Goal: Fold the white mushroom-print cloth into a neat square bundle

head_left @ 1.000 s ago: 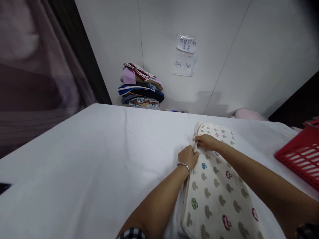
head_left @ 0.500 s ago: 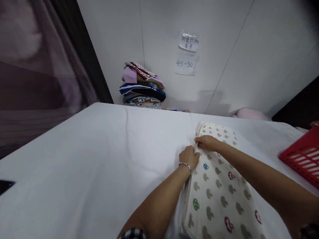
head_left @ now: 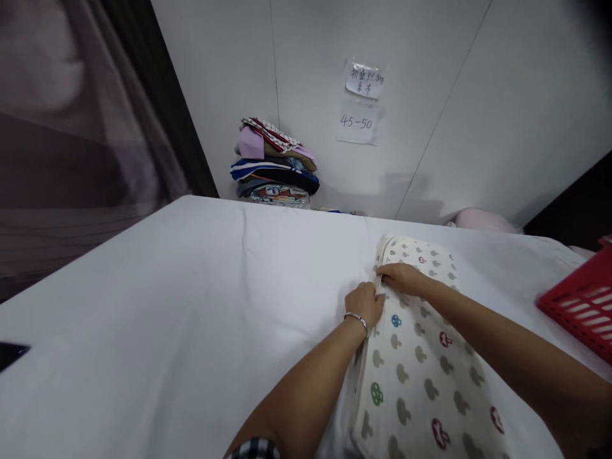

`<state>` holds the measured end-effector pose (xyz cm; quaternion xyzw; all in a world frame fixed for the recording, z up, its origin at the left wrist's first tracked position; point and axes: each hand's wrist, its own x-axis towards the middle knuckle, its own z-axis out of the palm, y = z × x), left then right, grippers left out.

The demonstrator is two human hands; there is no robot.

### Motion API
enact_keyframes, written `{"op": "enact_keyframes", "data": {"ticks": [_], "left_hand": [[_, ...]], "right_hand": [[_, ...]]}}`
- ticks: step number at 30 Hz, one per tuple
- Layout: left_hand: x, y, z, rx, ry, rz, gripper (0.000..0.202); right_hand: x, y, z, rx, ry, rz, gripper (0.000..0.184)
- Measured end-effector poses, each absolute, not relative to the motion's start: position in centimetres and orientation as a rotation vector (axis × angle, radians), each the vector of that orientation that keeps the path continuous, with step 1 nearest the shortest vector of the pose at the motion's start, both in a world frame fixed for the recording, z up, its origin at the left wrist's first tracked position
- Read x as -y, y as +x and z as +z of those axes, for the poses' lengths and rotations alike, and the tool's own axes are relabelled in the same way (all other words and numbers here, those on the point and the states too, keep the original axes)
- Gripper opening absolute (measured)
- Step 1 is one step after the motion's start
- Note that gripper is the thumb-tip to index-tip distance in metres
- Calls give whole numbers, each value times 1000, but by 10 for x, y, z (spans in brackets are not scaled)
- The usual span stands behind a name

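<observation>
A cream tablecloth (head_left: 421, 370) printed with grey, red, green and blue mushrooms lies folded into a long strip on the right half of the white table. My left hand (head_left: 364, 305), with a silver bracelet at its wrist, is closed on the strip's left edge near the middle. Just beyond it, my right hand (head_left: 401, 278) reaches across the cloth from the right and pinches the same edge. Several layers show along that edge. The fingertips of both hands are partly hidden by the fabric.
The white-covered table (head_left: 201, 306) has creases on its left part. A red basket (head_left: 581, 296) stands at the right edge. Beyond the far edge are a stack of folded cloths (head_left: 275, 166) and a pink object (head_left: 485, 219). A dark object (head_left: 12, 354) lies at far left.
Both hands keep their hold on the cloth's left edge in nearly the same place. The whole view has shifted very slightly; the cloth looks unchanged.
</observation>
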<state>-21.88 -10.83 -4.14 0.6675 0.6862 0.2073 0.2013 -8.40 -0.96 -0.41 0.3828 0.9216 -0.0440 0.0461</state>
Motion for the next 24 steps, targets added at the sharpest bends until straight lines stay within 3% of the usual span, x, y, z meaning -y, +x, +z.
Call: {"op": "enact_keyframes", "data": {"ticks": [6, 15, 24], "left_hand": [[107, -217, -43, -1913, 1869, 571, 21], [109, -219, -38, -1883, 1819, 516, 23], [109, -220, -37, -1876, 1816, 505, 23]], "right_hand": [[8, -87, -2, -2765, 1146, -98, 18], [3, -91, -2, -2676, 1154, -56, 29], [-2, -93, -1, -2641, 1097, -41, 20]]}}
